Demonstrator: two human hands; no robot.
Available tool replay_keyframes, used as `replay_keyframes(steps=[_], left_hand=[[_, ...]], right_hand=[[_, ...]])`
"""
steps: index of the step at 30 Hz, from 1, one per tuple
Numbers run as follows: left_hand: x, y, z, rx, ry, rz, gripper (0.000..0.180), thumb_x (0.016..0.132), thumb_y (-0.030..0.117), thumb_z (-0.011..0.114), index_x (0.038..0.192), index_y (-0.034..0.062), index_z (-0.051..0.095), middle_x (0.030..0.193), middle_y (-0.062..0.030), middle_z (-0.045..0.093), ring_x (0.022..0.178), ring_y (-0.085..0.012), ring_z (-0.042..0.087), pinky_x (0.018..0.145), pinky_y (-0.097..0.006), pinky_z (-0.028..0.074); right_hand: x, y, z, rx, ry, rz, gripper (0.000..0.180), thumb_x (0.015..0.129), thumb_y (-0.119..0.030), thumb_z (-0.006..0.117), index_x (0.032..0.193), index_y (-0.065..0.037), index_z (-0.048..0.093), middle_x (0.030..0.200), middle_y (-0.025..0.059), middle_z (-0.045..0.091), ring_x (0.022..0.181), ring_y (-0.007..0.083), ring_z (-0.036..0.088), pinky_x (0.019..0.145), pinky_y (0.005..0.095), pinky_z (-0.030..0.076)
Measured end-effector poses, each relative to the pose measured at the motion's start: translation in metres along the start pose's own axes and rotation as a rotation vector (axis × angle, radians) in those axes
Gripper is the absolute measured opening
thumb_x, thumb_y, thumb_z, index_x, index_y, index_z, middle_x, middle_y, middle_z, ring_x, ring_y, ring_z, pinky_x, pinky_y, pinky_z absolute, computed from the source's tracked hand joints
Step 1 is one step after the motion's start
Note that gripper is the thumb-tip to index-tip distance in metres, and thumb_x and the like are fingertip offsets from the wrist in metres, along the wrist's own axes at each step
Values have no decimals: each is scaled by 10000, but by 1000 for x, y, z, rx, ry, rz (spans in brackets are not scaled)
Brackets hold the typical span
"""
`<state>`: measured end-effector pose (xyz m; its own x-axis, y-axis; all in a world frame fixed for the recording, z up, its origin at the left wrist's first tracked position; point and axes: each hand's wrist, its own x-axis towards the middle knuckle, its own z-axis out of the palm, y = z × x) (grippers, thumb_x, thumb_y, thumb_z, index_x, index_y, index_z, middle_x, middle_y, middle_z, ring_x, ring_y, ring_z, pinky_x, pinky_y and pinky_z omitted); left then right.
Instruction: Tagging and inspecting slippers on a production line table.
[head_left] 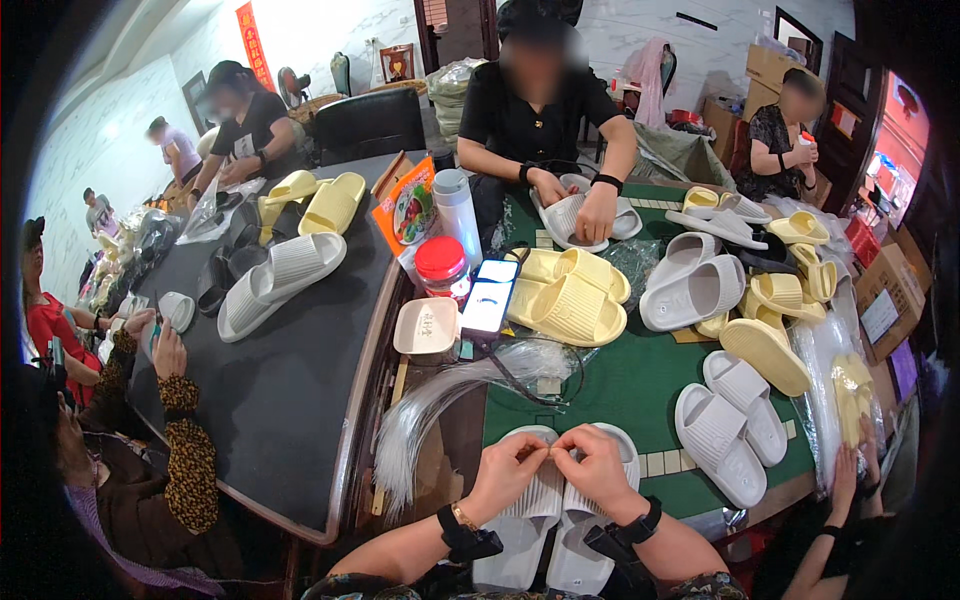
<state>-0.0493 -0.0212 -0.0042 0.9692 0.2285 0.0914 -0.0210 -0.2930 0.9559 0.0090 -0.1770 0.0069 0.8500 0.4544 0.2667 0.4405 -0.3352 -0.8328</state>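
Observation:
A pair of pale grey slide slippers [508, 548] lies in front of me on the green tabletop. Over their ribbed straps, my left hand [513, 468] and my right hand [592, 468] meet with thumbs and forefingers pinched. Whatever sits between the fingertips is too small to make out. Left of my hands, a bundle of clear plastic strands [425, 420] curves along the table edge. Another grey slipper pair [725, 425] rests to the right.
Yellow slippers [570, 295], a lit phone [490, 297], a white tub [427, 327], a red-lidded jar [441, 262] and a grey bottle [457, 205] stand ahead. Across the table a person handles grey slippers [580, 212]. A black table [290, 400] adjoins on the left.

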Motion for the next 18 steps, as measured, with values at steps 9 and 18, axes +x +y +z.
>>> replay_keyframes(steps=[9, 18], left_hand=[[-1, -4, -1, -6, -57, 1, 121, 860, 73, 669, 924, -29, 663, 811, -73, 679, 703, -81, 611, 630, -250, 504], [-1, -6, -3, 23, -75, 8, 118, 867, 64, 648, 939, -27, 662, 830, -81, 683, 715, -109, 618, 645, -262, 502]], right_hand=[[0, -5, -1, 66, 39, 51, 92, 745, -97, 687, 770, -14, 655, 757, 111, 638, 716, 272, 621, 623, 354, 474], [0, -1, 3, 60, 8, 36, 100, 760, -100, 679, 779, -6, 651, 757, 107, 639, 704, 247, 625, 612, 340, 475]])
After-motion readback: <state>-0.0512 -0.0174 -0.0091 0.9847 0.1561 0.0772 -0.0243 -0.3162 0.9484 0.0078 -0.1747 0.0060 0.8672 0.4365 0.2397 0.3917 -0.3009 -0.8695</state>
